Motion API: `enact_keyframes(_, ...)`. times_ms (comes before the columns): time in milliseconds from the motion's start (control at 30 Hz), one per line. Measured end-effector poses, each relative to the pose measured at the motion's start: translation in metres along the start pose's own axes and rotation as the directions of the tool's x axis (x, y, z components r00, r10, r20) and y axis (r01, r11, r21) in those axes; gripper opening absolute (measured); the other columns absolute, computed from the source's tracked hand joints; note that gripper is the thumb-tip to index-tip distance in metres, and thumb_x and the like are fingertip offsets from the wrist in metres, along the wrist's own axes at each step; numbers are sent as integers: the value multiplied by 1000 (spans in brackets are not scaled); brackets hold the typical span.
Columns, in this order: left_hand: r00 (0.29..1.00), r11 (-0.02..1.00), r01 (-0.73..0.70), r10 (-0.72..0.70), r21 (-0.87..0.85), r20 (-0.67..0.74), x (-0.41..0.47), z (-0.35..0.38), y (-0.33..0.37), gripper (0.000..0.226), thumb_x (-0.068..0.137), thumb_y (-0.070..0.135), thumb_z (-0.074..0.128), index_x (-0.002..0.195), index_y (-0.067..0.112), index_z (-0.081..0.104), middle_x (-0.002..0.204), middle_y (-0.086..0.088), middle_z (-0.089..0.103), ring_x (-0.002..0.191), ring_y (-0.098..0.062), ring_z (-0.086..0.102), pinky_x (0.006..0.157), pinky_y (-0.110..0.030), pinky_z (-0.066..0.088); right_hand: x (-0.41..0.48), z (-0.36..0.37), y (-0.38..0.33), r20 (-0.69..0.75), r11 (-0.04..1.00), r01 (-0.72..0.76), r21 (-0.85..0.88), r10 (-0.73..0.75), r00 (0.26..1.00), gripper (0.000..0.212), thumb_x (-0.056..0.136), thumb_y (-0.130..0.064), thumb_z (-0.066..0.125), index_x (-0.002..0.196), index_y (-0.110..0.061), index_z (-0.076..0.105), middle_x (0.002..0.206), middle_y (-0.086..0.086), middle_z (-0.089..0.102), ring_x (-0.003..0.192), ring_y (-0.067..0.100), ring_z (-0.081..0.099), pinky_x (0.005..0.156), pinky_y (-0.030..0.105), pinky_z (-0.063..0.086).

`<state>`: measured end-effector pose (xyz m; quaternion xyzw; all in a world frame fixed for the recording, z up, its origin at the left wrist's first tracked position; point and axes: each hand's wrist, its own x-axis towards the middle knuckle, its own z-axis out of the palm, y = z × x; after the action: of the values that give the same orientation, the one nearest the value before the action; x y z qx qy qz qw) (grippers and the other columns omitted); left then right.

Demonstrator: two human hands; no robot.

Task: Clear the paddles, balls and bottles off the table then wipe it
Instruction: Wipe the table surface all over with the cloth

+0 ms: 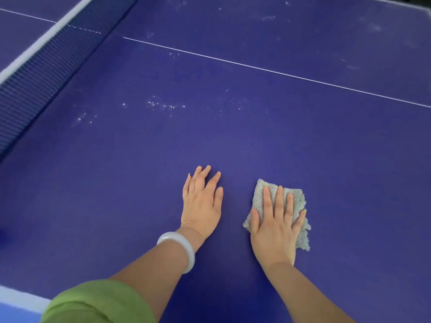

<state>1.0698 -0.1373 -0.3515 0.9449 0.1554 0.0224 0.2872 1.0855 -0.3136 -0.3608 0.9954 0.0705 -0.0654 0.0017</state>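
Note:
A dark blue table-tennis table (116, 194) fills the view, with no paddles, balls or bottles in sight. My right hand (276, 226) lies flat with fingers spread on a grey fluffy cloth (299, 201), pressing it to the surface near the lower middle. My left hand (201, 201) rests palm down on the bare table just left of the cloth, fingers apart, holding nothing. A white bangle (178, 249) sits on my left wrist above a green sleeve (98, 301).
The net (49, 64) with its white top band runs diagonally across the upper left. A thin white centre line (268, 69) crosses the table. Pale dusty specks (163, 104) dot the surface ahead of my hands. The table's white edge (21, 299) shows at lower left.

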Motion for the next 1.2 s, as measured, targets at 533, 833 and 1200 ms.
enact_keyframes(533, 993, 886, -111, 84, 450, 78, -11, -80, -138, 65, 99, 47, 11, 154, 15, 25, 159, -8, 26, 149, -25, 17, 121, -47, 13, -15, 0, -42, 10, 961, -268, 71, 268, 963, 63, 94, -54, -8, 153, -30, -10, 164, 3, -5, 151, 26, -7, 119, 57, 1)
enact_keyframes(833, 993, 889, -114, 86, 443, 84, -10, -81, -138, 64, 99, 46, 11, 154, 17, 25, 160, -6, 24, 150, -23, 14, 122, -46, 13, -14, 7, -131, -38, 891, 451, -47, -452, 891, 61, 99, -47, 22, 155, -25, 19, 161, 6, 23, 150, 28, 14, 116, 57, 16)
enact_keyframes(1200, 990, 886, -123, 78, 447, 118, -10, -79, -142, 65, 98, 48, 2, 156, 20, 11, 163, -5, 14, 151, -23, 5, 122, -47, 9, -20, -2, -56, 21, 866, -477, 151, 480, 877, 66, 97, -50, 4, 157, -24, 2, 164, 6, -3, 151, 27, -5, 118, 58, 1)
